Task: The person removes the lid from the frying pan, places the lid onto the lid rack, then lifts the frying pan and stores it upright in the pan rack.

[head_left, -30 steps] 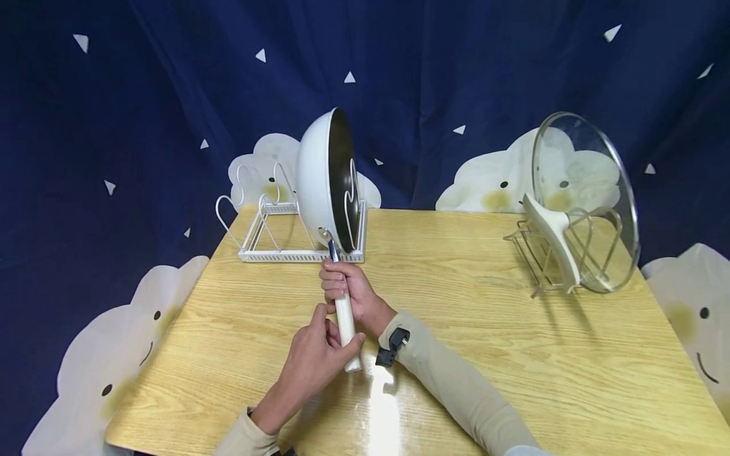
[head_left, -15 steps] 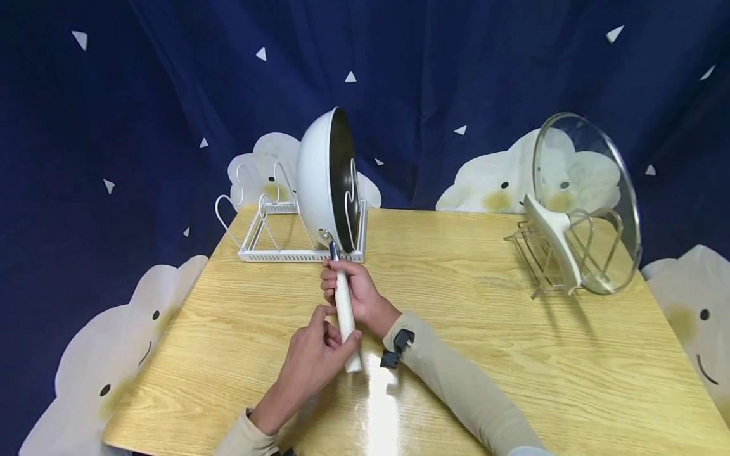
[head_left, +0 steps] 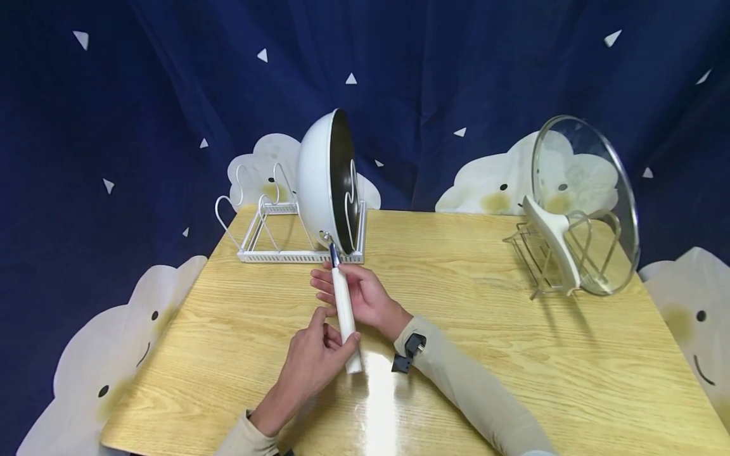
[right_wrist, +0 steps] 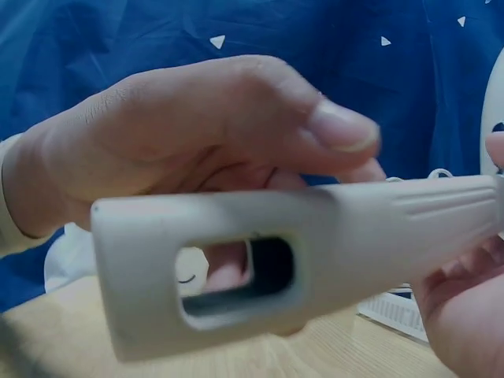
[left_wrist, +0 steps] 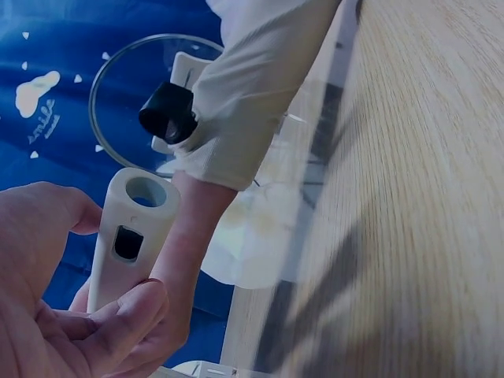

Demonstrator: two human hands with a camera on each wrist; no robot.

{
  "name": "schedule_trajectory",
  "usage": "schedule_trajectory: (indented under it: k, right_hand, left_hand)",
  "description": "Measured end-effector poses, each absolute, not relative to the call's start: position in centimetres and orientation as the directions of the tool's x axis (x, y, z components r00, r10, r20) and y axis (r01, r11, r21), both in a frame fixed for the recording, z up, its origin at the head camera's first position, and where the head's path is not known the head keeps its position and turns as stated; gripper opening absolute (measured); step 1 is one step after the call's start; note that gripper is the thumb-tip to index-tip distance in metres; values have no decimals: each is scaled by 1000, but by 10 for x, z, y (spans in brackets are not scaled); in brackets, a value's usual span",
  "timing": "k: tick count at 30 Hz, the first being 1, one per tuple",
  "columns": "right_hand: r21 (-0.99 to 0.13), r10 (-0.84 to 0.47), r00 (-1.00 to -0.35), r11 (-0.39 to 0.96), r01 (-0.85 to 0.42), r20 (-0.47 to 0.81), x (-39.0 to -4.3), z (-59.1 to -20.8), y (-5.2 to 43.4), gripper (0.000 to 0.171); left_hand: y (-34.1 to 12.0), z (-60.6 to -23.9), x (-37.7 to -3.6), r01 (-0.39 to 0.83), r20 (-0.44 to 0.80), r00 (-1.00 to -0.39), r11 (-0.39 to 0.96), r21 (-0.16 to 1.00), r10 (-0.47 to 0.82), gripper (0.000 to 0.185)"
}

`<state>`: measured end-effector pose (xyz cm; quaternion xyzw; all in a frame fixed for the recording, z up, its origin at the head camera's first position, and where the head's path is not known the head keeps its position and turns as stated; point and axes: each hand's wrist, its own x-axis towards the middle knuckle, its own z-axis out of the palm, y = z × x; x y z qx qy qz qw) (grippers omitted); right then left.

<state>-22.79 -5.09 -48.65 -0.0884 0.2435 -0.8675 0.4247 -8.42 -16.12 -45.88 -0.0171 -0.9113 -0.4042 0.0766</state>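
A white wok (head_left: 313,177) with a dark inside stands on its edge in a white wire rack (head_left: 285,256), its pale handle (head_left: 345,304) pointing toward me. My left hand (head_left: 310,361) pinches the handle near its free end, thumb on one side and fingers on the other. The slotted handle end (left_wrist: 130,252) shows between thumb and fingers in the left wrist view. My right hand (head_left: 373,297) is beside the handle, closer to the wok, palm turned to it and fingers extended behind it. In the right wrist view the handle (right_wrist: 339,244) hides part of the left hand (right_wrist: 197,134).
On the right of the wooden table (head_left: 456,304), a glass lid (head_left: 604,190) with a white handle (head_left: 552,240) leans upright in a metal wire rack (head_left: 533,263). Free wire loops (head_left: 265,212) of the white rack rise left of the wok. A dark blue curtain (head_left: 422,95) hangs behind.
The right hand has uncurled its fingers from the handle and eased slightly right. The left hand keeps its hold, and the wok stays in the rack.
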Motion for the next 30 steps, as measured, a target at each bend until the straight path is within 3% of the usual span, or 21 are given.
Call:
schedule_trajectory:
  k: [6,13,30]
  right_hand:
    - [-605,-756,-651,-487,630,-69,-231,-488,-29,35]
    - [-733,-715,-691,-415,539,-104,-230,-480,5,55]
    - [-721,-714,-699,-500,480,31,-215,-461,124,52]
  left_hand:
    - [-161,-461,-85,97,152,-988,659,746,-28,48]
    - [-159,-461,-86,96,151,-988,662,743,-26,49]
    - [-164,-461,-86,16,66,-996,623,782,-57,50]
